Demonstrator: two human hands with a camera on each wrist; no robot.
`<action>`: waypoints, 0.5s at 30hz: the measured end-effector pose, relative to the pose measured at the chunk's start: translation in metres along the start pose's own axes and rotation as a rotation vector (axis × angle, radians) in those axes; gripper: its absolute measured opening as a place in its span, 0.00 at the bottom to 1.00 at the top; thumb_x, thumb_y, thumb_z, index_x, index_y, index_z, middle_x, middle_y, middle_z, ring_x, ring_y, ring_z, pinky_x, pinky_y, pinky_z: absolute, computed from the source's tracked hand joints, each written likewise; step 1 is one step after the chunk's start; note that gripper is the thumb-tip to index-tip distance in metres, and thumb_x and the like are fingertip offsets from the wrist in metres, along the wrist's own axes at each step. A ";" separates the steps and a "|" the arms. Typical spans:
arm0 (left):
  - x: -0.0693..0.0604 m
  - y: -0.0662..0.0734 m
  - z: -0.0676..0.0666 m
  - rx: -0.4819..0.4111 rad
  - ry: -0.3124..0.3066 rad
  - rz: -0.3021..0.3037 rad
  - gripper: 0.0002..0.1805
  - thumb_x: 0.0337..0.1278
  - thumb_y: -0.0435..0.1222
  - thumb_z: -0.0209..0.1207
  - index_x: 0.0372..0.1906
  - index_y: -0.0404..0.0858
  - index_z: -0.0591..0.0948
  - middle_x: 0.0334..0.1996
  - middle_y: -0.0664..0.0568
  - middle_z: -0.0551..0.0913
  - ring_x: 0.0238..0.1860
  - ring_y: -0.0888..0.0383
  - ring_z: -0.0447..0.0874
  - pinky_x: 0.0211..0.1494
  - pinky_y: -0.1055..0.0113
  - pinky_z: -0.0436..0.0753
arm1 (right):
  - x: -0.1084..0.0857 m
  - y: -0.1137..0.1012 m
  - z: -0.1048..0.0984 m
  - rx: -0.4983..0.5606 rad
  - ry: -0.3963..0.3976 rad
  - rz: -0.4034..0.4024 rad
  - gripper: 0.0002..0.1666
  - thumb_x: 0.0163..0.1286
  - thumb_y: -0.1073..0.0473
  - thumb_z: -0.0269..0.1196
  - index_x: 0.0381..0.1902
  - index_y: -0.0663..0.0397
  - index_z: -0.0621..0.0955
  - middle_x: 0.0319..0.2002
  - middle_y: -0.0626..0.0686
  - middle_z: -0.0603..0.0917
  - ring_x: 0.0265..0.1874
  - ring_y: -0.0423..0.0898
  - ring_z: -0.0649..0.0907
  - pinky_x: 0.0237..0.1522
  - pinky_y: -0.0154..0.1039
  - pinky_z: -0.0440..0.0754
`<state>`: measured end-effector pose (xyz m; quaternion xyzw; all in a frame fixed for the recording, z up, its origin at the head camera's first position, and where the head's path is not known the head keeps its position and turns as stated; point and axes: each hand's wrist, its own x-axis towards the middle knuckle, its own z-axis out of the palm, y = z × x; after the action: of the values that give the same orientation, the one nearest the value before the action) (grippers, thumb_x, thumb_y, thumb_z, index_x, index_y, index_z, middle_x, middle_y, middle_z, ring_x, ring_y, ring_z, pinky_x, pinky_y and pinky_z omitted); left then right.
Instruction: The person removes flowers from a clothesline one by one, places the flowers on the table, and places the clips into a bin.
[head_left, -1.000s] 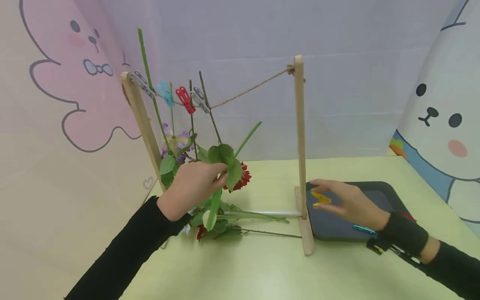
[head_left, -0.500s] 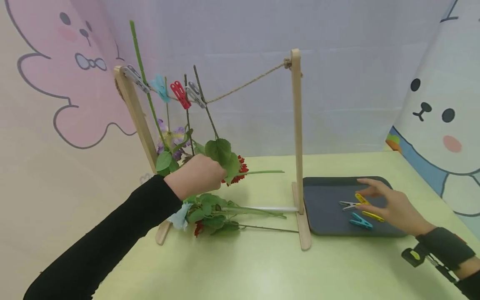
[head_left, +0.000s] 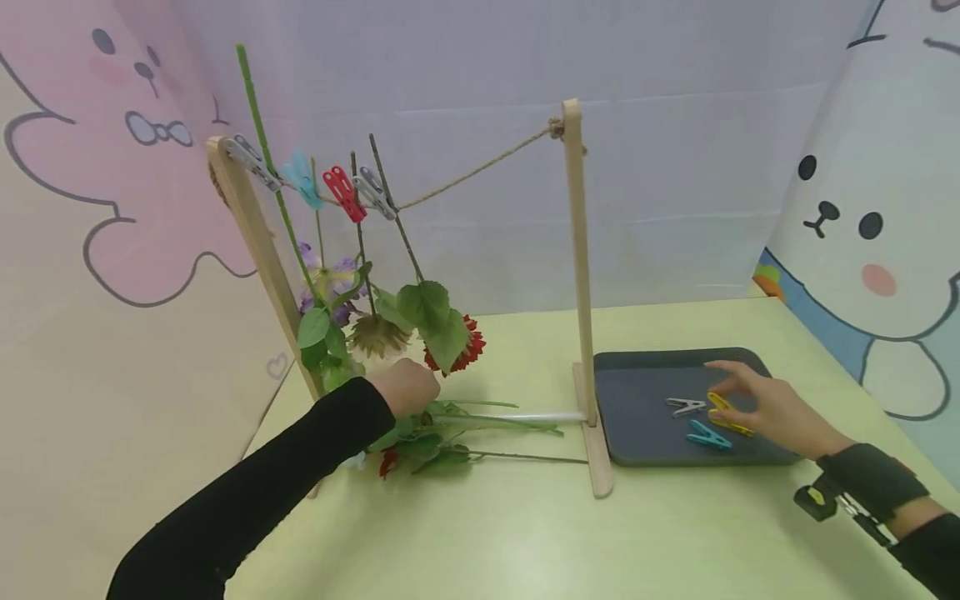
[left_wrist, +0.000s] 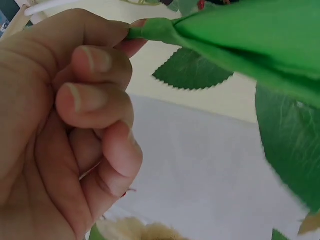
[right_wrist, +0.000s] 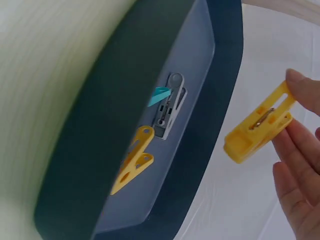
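I'm pinching a green stem (left_wrist: 159, 30) with the left hand (head_left: 408, 388), nearer the rope (head_left: 474, 174), and a yellow clothespin (right_wrist: 255, 127) with the right hand (head_left: 783, 412), farther right.

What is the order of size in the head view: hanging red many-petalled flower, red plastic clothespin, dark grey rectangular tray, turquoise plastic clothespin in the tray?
1. Dark grey tray
2. Hanging red flower, partly behind a green leaf
3. Red clothespin and turquoise clothespin: too alike to rank
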<state>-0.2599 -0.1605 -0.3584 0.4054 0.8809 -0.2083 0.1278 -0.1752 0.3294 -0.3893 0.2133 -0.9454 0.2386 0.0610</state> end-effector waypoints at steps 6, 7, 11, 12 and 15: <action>-0.022 0.029 -0.021 0.172 0.081 -0.092 0.25 0.57 0.30 0.57 0.11 0.45 0.58 0.11 0.57 0.55 0.17 0.62 0.47 0.24 0.69 0.54 | -0.002 0.006 0.004 -0.024 -0.147 0.046 0.37 0.52 0.60 0.68 0.58 0.64 0.66 0.37 0.56 0.83 0.35 0.54 0.82 0.37 0.48 0.78; -0.021 0.029 -0.021 0.158 0.063 -0.096 0.25 0.57 0.31 0.57 0.11 0.45 0.58 0.11 0.57 0.55 0.17 0.63 0.48 0.23 0.69 0.55 | -0.003 0.007 0.005 -0.033 -0.159 0.044 0.37 0.52 0.61 0.68 0.58 0.64 0.67 0.37 0.55 0.83 0.34 0.54 0.82 0.37 0.48 0.78; -0.013 0.028 -0.017 0.115 0.012 -0.093 0.24 0.58 0.31 0.56 0.11 0.44 0.60 0.11 0.57 0.58 0.16 0.63 0.51 0.23 0.69 0.57 | -0.009 0.015 0.009 -0.045 -0.175 0.063 0.35 0.51 0.62 0.68 0.56 0.65 0.69 0.36 0.54 0.83 0.34 0.54 0.82 0.37 0.48 0.78; -0.012 0.028 -0.016 0.109 0.008 -0.092 0.23 0.58 0.31 0.56 0.11 0.44 0.61 0.11 0.57 0.58 0.16 0.63 0.51 0.23 0.69 0.58 | -0.010 0.017 0.009 -0.045 -0.175 0.071 0.34 0.51 0.62 0.68 0.55 0.65 0.69 0.35 0.54 0.83 0.34 0.54 0.82 0.37 0.48 0.78; -0.009 0.029 -0.013 0.103 -0.006 -0.096 0.24 0.58 0.31 0.55 0.11 0.44 0.60 0.11 0.57 0.59 0.16 0.62 0.51 0.23 0.68 0.58 | -0.013 0.021 0.011 -0.052 -0.170 0.097 0.34 0.50 0.61 0.69 0.54 0.66 0.70 0.35 0.55 0.83 0.34 0.54 0.82 0.37 0.48 0.78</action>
<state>-0.2324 -0.1435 -0.3504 0.3680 0.8870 -0.2606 0.0993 -0.1728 0.3455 -0.4110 0.1853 -0.9622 0.1979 -0.0255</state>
